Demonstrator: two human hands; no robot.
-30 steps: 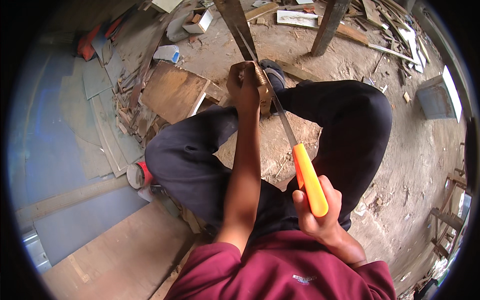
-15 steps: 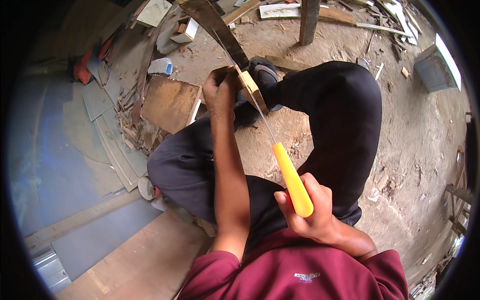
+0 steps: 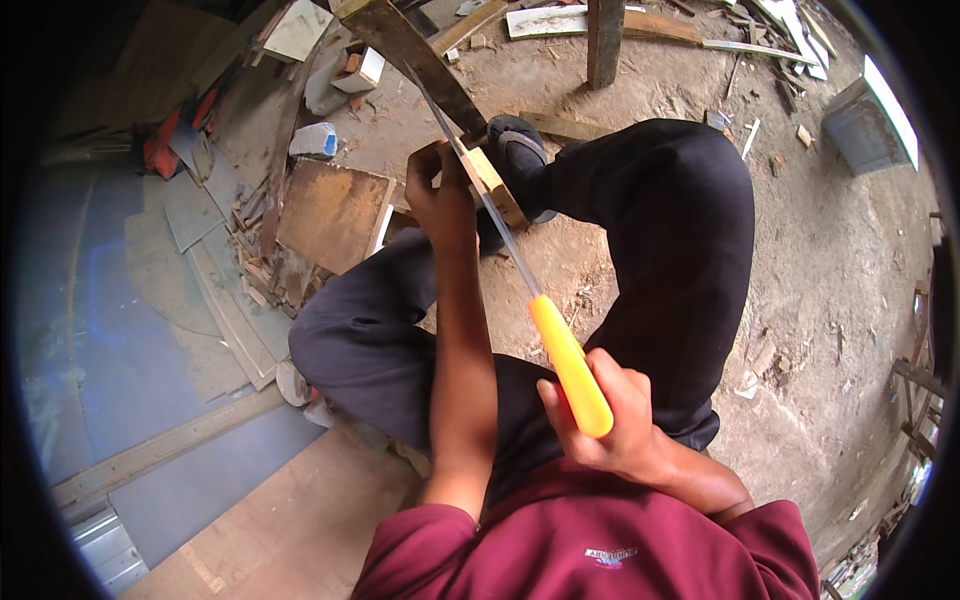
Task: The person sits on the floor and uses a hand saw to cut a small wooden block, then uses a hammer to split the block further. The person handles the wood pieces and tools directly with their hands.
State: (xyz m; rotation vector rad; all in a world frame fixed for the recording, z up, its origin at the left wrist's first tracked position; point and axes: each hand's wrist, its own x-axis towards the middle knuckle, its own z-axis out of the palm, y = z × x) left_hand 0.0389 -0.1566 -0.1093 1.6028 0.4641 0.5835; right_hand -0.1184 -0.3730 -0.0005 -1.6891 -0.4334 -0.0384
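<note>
My right hand [image 3: 625,415] is wrapped round the yellow handle [image 3: 570,365] of a handsaw. The saw's thin blade [image 3: 517,255] runs up and to the left, away from me. It crosses a small light-coloured wood block [image 3: 484,165], and how deep it sits in the wood cannot be told. With its fingers bent, my left hand [image 3: 440,200] grips the block from the left side; the fingertips are partly hidden. Just beyond lies a dark wooden beam [image 3: 425,65], its lower end close to my sandalled foot [image 3: 520,150].
My bent legs [image 3: 690,210] frame the work. A brown board [image 3: 330,215] and wood scraps lie at left, near grey sheets [image 3: 235,290]. An upright post [image 3: 604,45] stands ahead. A pale box-like container [image 3: 870,120] sits at far right on the dirt floor [image 3: 800,330].
The saw has turned slightly, so more of its blade's flat side shows. My right hand sits a little further left with the handle. The left hand still grips the block.
</note>
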